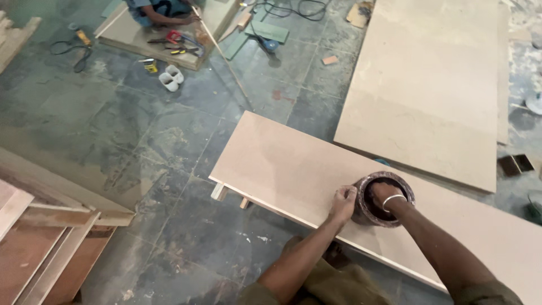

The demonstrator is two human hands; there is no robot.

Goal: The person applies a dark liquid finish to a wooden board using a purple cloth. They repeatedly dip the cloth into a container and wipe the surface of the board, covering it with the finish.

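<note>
Olive-green trousers [333, 285] fill the bottom edge of the view, and both bare forearms reach forward from there onto a long pale board [293, 164] lying flat across the tiled floor [141, 141]. On that board, close to its near edge, stands a round dark tin [361, 212], open at the top and smeared brown around the rim. The left hand [342, 202] is curled shut against the tin's outer wall on its left side, fingers closed around the rim or side as if steadying it. The right hand [383, 195], with a silver bangle [393, 199] at the wrist, is plunged down inside the tin; its fingers are hidden by the dark contents, so how it is closed, and whether it has hold of anything, cannot be told.

Two short wooden battens [221, 192] stick out from under the board's left corner. A second, larger pale sheet [429, 90] lies beyond it, just apart. At lower left sits a stack of reddish-brown boards [39, 248]. Far up the floor another person [158, 10] crouches at a low panel [152, 39] among hand tools, with two small white cups [171, 77] nearby.
</note>
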